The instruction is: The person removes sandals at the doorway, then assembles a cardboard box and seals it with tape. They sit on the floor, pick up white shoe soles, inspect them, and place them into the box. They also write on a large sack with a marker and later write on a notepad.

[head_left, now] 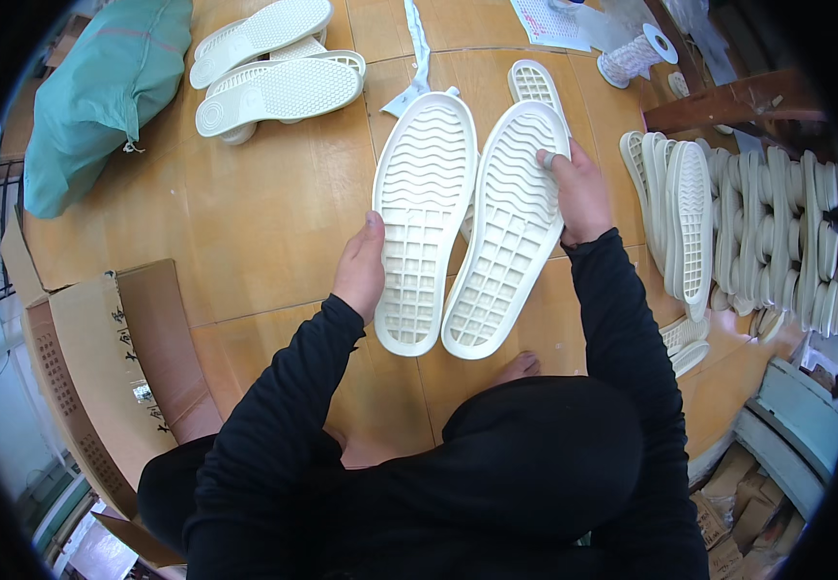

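Two off-white shoe soles are held side by side in front of me, their wavy-ribbed and gridded faces up. My left hand (361,266) grips the outer edge of the left sole (426,213), thumb on its rim. Closed on the upper outer edge of the right sole (511,217) is my right hand (583,193), with its thumb over the ribs and a ring-like band on it. The two soles nearly touch at their lower ends and spread apart higher up. Behind them another sole (533,82) shows partly; the rest of it is hidden.
More soles (279,97) lie piled at the far left, beside a green sack (100,106). Stacked soles (690,222) line the right side. An open cardboard box (163,329) stands at left. Farther off are a pale cloth strip (417,58), a paper sheet (549,24) and a spool (636,56).
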`<state>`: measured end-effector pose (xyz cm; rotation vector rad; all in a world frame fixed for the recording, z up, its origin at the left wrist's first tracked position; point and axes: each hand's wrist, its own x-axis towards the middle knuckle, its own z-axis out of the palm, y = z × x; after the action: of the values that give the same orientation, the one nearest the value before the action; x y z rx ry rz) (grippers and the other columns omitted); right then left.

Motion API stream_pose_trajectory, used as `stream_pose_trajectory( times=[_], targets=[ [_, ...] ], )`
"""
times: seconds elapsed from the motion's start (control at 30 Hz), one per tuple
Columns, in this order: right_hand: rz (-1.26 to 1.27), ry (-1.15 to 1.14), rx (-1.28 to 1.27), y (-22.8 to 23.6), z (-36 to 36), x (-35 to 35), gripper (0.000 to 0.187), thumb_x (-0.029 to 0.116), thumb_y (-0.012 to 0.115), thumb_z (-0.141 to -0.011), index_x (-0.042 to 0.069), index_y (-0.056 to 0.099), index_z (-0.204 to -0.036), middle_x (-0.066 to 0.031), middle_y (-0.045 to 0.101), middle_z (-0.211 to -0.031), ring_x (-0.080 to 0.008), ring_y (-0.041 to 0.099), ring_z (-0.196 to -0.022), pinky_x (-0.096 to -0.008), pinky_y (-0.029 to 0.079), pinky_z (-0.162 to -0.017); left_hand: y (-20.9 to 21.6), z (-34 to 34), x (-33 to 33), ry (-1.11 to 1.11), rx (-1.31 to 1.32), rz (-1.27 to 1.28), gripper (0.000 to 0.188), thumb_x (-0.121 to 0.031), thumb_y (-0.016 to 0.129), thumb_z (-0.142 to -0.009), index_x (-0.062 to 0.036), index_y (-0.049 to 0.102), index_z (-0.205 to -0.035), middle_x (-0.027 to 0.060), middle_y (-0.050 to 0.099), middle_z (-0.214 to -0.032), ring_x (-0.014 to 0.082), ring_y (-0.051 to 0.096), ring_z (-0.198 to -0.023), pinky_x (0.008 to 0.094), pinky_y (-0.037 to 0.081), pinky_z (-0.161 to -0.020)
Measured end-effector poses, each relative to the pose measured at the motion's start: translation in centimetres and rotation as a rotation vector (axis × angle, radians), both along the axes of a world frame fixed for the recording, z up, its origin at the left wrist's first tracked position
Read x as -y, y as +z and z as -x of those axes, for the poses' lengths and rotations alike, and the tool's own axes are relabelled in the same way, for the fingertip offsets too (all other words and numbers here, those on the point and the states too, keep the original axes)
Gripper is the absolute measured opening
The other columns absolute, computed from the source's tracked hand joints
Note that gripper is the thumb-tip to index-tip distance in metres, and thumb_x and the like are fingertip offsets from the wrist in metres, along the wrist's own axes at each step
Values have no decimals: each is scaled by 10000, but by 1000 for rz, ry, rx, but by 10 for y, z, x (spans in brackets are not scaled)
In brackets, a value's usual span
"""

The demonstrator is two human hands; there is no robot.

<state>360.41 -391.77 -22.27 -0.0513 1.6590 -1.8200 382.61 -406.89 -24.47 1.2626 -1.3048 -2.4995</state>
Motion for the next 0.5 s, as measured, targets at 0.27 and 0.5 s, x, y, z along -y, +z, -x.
stream_pose_trajectory(
  times=[0.27,0.5],
  targets=[
    [2,50,14,-1,1,0,302,86,546,-884,-33,539,-1162,-96,643,-1016,-154,627,-875,-282,508,-780,0,-2,-2,46,35,-81,632,-488,359,-1008,54,459,-1316,134,572,-1262,188,561,-1123,298,420,-980],
    [-134,81,-198,27,1,10,292,104,561,-882,-41,564,-1136,-108,655,-1008,-148,623,-888,-282,506,-777,-5,-9,8,-36,-80,-47,469,-357,462,-1004,38,526,-1249,111,636,-1128,153,611,-997,273,474,-886]
  ],
)
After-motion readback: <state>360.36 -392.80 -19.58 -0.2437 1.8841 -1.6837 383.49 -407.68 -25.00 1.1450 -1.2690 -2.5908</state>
